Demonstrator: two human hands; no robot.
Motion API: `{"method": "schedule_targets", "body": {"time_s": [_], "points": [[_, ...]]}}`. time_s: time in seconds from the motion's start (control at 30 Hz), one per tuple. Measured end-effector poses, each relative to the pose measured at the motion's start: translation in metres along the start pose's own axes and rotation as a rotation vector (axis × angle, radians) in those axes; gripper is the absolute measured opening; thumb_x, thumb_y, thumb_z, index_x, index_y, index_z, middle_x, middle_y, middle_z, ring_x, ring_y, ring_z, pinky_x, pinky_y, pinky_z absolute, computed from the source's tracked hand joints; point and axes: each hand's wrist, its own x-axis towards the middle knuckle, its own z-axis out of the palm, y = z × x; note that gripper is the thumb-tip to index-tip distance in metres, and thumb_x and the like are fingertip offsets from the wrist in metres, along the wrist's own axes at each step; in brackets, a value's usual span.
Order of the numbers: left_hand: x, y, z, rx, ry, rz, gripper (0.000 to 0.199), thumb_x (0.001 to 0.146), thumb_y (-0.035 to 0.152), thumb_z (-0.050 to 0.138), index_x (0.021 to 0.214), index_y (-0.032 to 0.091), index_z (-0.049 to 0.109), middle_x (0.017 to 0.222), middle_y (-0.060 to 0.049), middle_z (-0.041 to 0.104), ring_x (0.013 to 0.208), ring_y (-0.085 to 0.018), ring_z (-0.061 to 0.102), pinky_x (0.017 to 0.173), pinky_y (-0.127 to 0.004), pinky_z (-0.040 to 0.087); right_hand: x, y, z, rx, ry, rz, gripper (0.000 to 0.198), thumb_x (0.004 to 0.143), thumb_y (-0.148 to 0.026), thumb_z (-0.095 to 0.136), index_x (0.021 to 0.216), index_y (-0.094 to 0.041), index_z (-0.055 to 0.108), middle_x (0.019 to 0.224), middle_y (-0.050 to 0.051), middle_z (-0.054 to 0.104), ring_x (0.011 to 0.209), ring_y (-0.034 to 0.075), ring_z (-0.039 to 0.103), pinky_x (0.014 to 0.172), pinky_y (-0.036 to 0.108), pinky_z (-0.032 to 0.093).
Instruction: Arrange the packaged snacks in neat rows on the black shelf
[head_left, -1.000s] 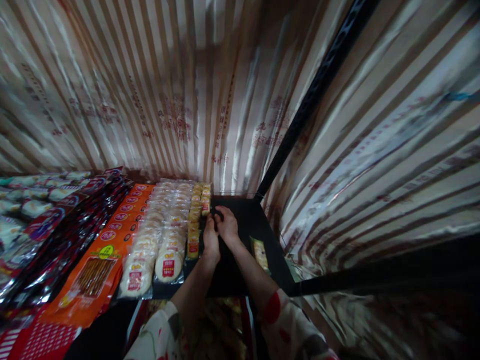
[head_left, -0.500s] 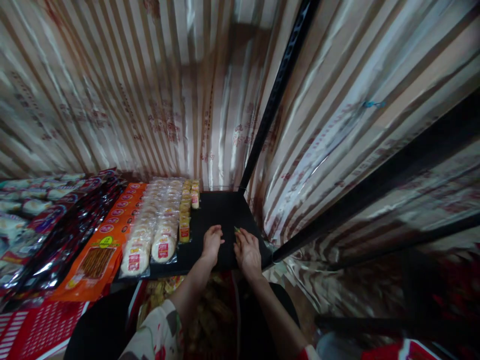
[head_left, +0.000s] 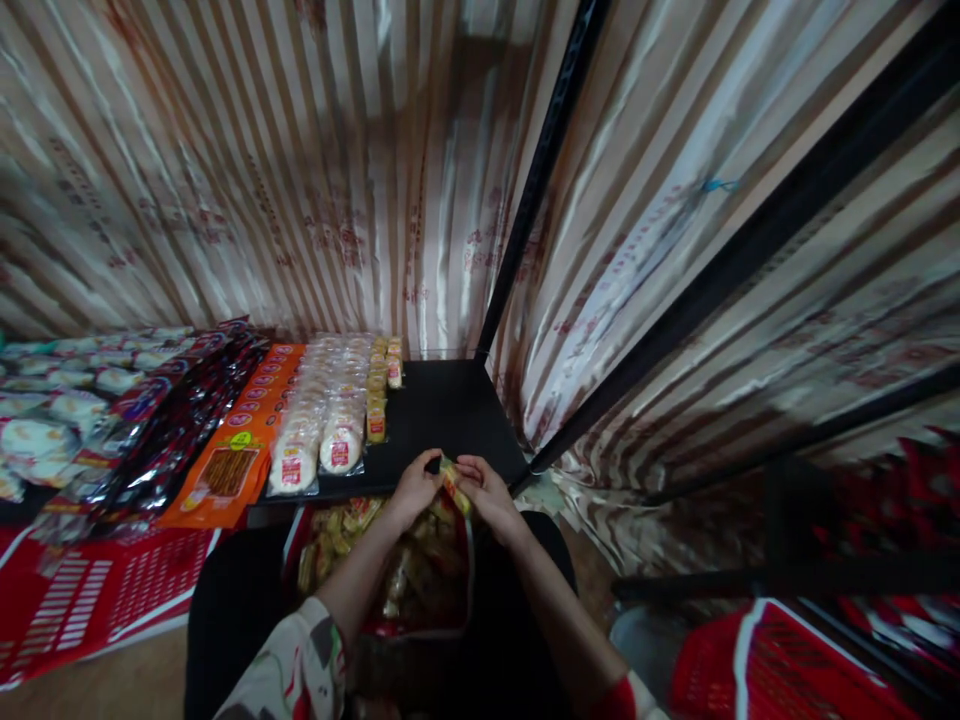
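I have the left hand (head_left: 417, 490) and the right hand (head_left: 486, 492) both grasping a small yellow plastic-wrapped packet (head_left: 456, 488) with their fingers, near the front edge of the flat black shelf (head_left: 454, 405). Below that shelf's front edge I see a red basket (head_left: 471, 585) filled with yellow wrapped packets (head_left: 424, 565), while clear-wrapped round white crackers (head_left: 343, 450) line the shelf's left part.
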Motion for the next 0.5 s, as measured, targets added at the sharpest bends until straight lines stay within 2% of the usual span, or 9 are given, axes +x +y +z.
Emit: {"method": "schedule_targets", "body": {"time_s": [0.1, 0.2, 0.33, 0.5], "points": [[-0.012, 0.002, -0.003, -0.127, -0.039, 0.005, 0.039, 0.071, 0.010, 0.058, 0.109, 0.016, 0.056, 0.074, -0.001, 0.061, 0.057, -0.008, 0.054, 0.057, -0.020, 0.044, -0.009, -0.008, -0.001, 0.160, -0.056, 0.113, 0.035, 0.061, -0.026, 0.068, 0.093, -0.018, 0.057, 0.087, 0.004, 0.067, 0.071, 0.015, 0.064, 0.061, 0.025, 0.051], [-0.019, 0.002, -0.006, -0.222, -0.039, 0.034, 0.029, 0.069, 0.011, 0.062, 0.098, 0.016, 0.059, 0.076, 0.000, 0.058, 0.057, -0.006, 0.054, 0.056, -0.018, 0.044, -0.016, -0.015, 0.002, 0.219, -0.034, 0.150, 0.033, 0.064, -0.034, 0.068, 0.090, -0.017, 0.059, 0.078, 0.003, 0.067, 0.064, 0.016, 0.064, 0.057, 0.026, 0.051], [-0.021, 0.004, -0.009, -0.290, 0.040, 0.046, 0.028, 0.071, 0.015, 0.064, 0.098, 0.016, 0.056, 0.072, 0.003, 0.054, 0.047, -0.004, 0.052, 0.045, -0.016, 0.038, -0.020, -0.020, 0.009, 0.365, 0.014, 0.135, 0.035, 0.069, -0.045, 0.066, 0.090, -0.019, 0.058, 0.083, 0.004, 0.067, 0.071, 0.017, 0.066, 0.063, 0.031, 0.055], [-0.019, 0.009, -0.009, -0.384, 0.177, 0.072, 0.021, 0.072, 0.014, 0.063, 0.091, 0.015, 0.054, 0.067, 0.003, 0.054, 0.051, -0.006, 0.056, 0.048, -0.017, 0.043, -0.014, -0.011, 0.013, 0.406, 0.007, 0.072, 0.040, 0.063, -0.035, 0.073, 0.096, -0.020, 0.056, 0.092, 0.003, 0.066, 0.084, 0.016, 0.066, 0.076, 0.030, 0.055]]}}
